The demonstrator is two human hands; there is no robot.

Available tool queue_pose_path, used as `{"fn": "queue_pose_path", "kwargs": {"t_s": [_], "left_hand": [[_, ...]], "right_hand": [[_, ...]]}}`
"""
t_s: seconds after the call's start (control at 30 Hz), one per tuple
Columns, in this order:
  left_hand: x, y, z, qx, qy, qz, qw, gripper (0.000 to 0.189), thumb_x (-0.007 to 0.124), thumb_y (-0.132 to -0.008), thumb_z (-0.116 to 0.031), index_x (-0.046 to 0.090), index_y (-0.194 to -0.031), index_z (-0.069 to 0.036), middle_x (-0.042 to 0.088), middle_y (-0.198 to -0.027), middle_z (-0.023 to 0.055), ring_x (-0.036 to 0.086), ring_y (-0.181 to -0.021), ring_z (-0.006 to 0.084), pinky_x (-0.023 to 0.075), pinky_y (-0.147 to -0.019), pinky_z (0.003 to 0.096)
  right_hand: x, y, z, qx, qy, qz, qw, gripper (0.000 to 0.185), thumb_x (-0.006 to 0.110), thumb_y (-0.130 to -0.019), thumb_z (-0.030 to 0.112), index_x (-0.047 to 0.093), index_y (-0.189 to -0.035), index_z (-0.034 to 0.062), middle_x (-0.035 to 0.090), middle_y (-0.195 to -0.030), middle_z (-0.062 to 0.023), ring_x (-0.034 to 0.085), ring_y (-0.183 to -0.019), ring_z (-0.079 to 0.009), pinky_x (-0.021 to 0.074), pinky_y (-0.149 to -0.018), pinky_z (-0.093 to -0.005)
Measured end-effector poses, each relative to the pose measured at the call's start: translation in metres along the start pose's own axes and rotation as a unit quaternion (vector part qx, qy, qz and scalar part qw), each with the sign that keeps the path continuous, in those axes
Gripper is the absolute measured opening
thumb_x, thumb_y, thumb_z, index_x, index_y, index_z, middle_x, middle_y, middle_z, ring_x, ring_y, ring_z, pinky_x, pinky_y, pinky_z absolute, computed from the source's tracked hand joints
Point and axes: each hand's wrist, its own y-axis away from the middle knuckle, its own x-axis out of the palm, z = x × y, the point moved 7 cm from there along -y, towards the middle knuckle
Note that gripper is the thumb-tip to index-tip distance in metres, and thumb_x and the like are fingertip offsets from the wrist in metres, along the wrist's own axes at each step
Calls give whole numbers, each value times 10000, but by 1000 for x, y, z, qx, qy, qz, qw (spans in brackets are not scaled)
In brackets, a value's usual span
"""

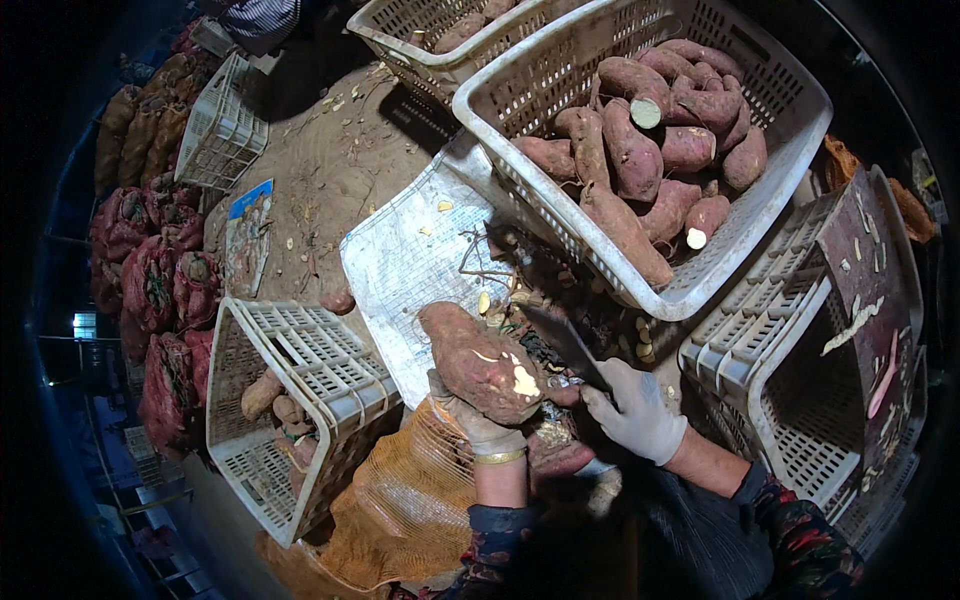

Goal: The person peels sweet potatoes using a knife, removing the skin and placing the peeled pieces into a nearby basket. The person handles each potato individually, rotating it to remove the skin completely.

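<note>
My left hand (476,424), in a pale glove with a yellowish band at the wrist, holds a large reddish sweet potato (480,360) from below. Its skin has pale bare patches on the side towards my right hand. My right hand (637,412), also gloved, grips a knife (562,341) by its handle, the dark blade pointing up and left, just beside the sweet potato. Under the hands lie trimmings and peel, partly hidden. Above, a plastic crate (495,142) holds many sweet potatoes, some with cut pale ends.
A tipped crate (322,337) with some sweet potatoes stands left, beside an orange mesh bag (412,502). A white woven sack (405,232) lies on the dirt floor. Crates (739,337) with a scrap-strewn board (862,285) stand right. Red mesh sacks (154,285) line the far left.
</note>
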Motion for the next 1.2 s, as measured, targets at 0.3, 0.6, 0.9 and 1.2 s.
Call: {"fn": "queue_pose_path", "kwargs": {"t_s": [0.3,0.6,0.9,1.2], "left_hand": [[-43,-4,5,15,-22,-16,1000,643,417,-1002,-554,435,-1430,-74,556,-1344,159,520,-1238,330,432,-1073,490],[-16,21,7,-32,2,-67,997,770,499,-932,-664,439,-1429,-80,548,-1369,138,546,-1237,316,474,-1056,464],[200,-29,25,35,-267,120,956,779,618,-918,-539,374,-1491,-72,458,-1480,149,433,-1371,254,376,-1141,458],[18,2,-28,-181,-979,85,40,689,825,-736,-433,551,-1188,8,645,-1075,184,648,-1040,325,512,-926,402]], "right_hand": [[30,-9,-27,43,-52,56,996,190,605,-903,139,540,-1044,30,585,-804,-113,614,-709,-239,513,-634,-395],[24,7,-74,165,-83,32,982,320,593,-951,240,613,-1181,18,705,-939,-187,694,-869,-280,531,-787,-385],[14,15,-88,157,-62,-24,985,299,632,-928,196,647,-1155,2,712,-994,-168,662,-907,-211,524,-818,-350],[13,17,-102,253,-114,28,960,274,587,-957,230,655,-1016,-29,675,-788,-133,602,-733,-162,507,-706,-378]]}}
